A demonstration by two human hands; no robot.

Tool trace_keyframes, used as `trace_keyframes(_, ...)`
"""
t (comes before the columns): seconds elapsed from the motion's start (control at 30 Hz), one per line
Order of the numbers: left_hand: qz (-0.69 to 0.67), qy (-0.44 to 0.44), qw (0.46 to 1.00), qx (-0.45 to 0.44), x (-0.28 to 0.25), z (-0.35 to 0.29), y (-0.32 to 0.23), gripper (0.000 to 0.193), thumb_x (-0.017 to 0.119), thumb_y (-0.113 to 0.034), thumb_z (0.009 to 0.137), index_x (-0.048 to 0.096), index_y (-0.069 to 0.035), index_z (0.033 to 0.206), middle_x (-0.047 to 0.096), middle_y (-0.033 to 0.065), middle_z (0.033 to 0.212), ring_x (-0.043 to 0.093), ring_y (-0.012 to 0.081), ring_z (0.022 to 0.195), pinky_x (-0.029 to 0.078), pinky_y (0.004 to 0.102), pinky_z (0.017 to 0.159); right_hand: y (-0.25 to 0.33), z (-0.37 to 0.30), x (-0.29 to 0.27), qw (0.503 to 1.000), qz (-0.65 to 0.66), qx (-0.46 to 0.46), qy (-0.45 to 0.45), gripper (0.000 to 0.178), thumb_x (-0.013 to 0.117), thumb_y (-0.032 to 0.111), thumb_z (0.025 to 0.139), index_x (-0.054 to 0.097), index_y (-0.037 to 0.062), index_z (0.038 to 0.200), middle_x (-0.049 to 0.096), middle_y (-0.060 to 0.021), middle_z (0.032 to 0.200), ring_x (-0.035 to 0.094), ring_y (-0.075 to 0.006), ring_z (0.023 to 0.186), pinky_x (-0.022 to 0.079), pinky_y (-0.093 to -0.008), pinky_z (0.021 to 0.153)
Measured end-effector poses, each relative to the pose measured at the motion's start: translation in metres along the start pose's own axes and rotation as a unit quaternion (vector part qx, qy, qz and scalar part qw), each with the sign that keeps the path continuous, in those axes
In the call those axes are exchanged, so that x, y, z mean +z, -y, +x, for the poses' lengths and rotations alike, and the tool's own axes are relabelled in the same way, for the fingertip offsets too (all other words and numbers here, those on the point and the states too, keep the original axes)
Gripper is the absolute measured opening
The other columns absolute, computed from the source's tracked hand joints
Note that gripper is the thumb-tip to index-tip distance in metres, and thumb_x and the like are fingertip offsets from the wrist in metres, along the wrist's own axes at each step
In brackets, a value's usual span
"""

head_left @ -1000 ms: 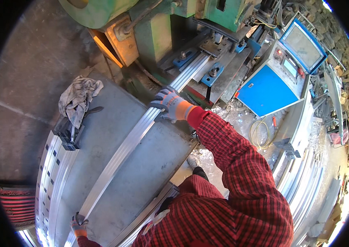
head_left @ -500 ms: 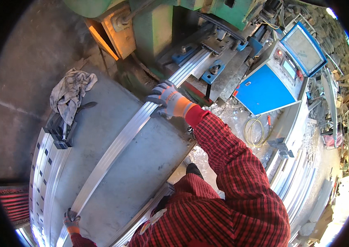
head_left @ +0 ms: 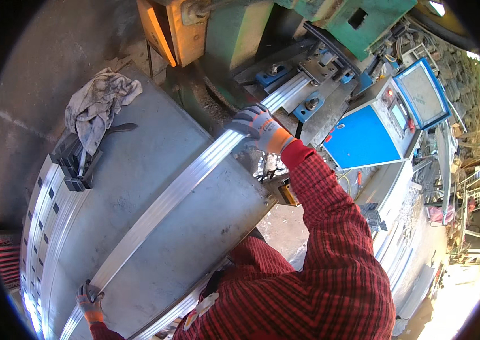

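Observation:
A long ribbed aluminium profile (head_left: 163, 205) runs slantwise across the grey metal table and into the tooling (head_left: 319, 67) of a green press. My right hand (head_left: 258, 129), in a grey and orange work glove, is closed over the profile just short of the press. At the lower left my gloved left hand (head_left: 89, 301) grips the same profile, fingers around its edge. The profile's far end is hidden inside the tooling; its near end runs out past the left hand at the lower rim. Blue clamp blocks (head_left: 308, 107) with bolts flank it at the press.
Punched profiles (head_left: 47, 226) lie along the table's (head_left: 194, 232) left side, with a dark bracket (head_left: 75, 164) and a crumpled rag (head_left: 98, 107) at their far end. Right of the press stands a blue and white control cabinet (head_left: 361, 139) with its lid raised. An orange housing (head_left: 192, 35) stands behind.
The whole view has shifted, with the press and cabinet displaced in it. My right hand looks slightly closer to the press tooling. Both hands still hold the profile.

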State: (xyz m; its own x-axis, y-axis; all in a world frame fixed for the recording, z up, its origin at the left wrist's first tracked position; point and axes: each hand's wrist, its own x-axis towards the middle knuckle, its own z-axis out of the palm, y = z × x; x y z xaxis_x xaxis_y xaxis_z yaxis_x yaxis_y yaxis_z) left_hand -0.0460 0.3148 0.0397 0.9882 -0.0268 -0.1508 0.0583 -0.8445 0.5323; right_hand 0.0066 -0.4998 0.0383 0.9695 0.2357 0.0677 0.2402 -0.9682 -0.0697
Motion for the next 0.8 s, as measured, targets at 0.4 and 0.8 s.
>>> trace_keyframes(0.4,0.110,0.024,0.990,0.080,0.005,-0.006,-0.002,0.065,0.069,-0.013,0.074,0.054,-0.004,0.137,0.052,0.0146,0.129,0.051,0.0313,0.118,0.047,0.0425,0.099,0.205,0.055,0.014,0.977,0.081,-0.197,0.026,0.072,0.069,0.053,0.081,0.054,0.0121,0.137,0.057,-0.0124,0.130,0.053,-0.0326,0.121,0.040,-0.0539,0.104)
trace_keyframes(0.8,0.127,0.000,0.971,0.202,0.100,0.042,-0.160,0.073,0.080,-0.004,0.065,0.056,-0.004,0.134,0.056,0.0137,0.125,0.051,0.0339,0.115,0.044,0.0442,0.098,0.024,0.045,-0.021,0.985,0.060,-0.147,0.073,0.050,0.073,0.037,0.080,0.062,0.0156,0.124,0.061,-0.0078,0.123,0.058,-0.0292,0.111,0.047,-0.0419,0.093)
